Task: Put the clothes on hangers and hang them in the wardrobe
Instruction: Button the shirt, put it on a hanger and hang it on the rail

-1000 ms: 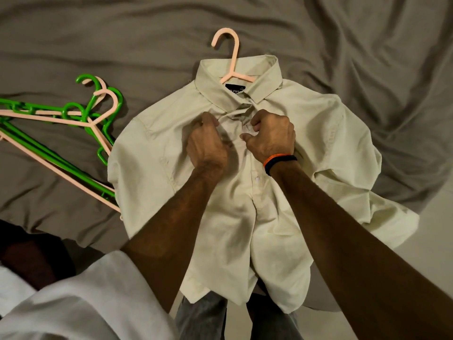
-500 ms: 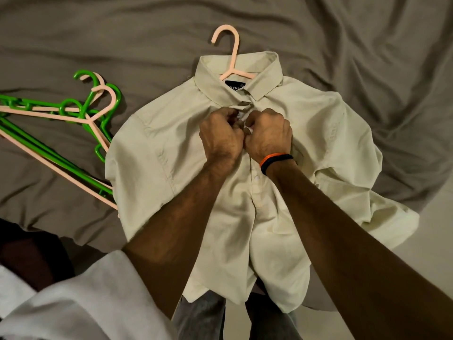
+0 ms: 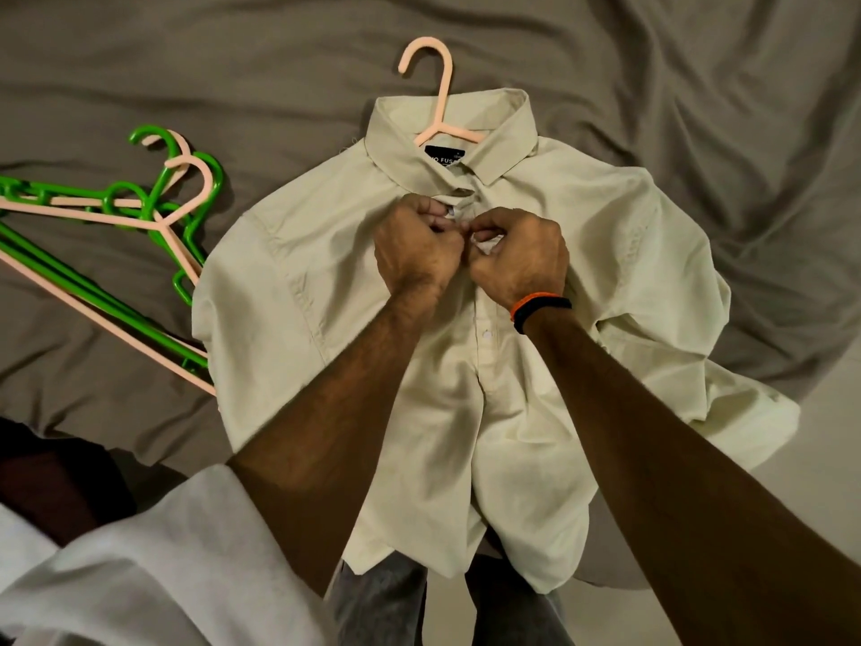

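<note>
At far left a pile of spare hangers (image 3: 116, 212), green and pink, lies on the grey bedsheet (image 3: 186, 53), its long arms running down and right until they touch, and partly slip under, the left edge of the shirt. A white garment (image 3: 116, 575) sits at lower left, covering the near end of the person's left forearm.

The pale shirt (image 3: 289, 319) lies flat, front up, at the centre of the bed. Its long axis runs straight away from the person: collar far, hem near, with the hem hanging over the bed's near edge. A pink hanger (image 3: 440, 86) is already inside it, the hook projecting beyond the collar onto bare sheet.

Left hand (image 3: 414, 251): fingers curled, pinching the left side of the placket just below the collar. Right hand (image 3: 519, 258), with an orange-and-black wristband (image 3: 540, 307): likewise curled, pinching the opposite side. The 2 hands meet at the shirt's centre line, knuckles almost touching. Judgement: a top button is being fastened; whether it is through its hole cannot be told, as the fingers cover it.

Both hands lie equally near the work. The hook lies directly beyond them, along the shirt's axis, so lifting should call for a short forward reach by either hand.

To the right the shirt's sleeve is bunched near the bed's edge. Open sheet lies beyond the collar and to the upper right; the spare hangers crowd the left side and might snag as the shirt is lifted.
</note>
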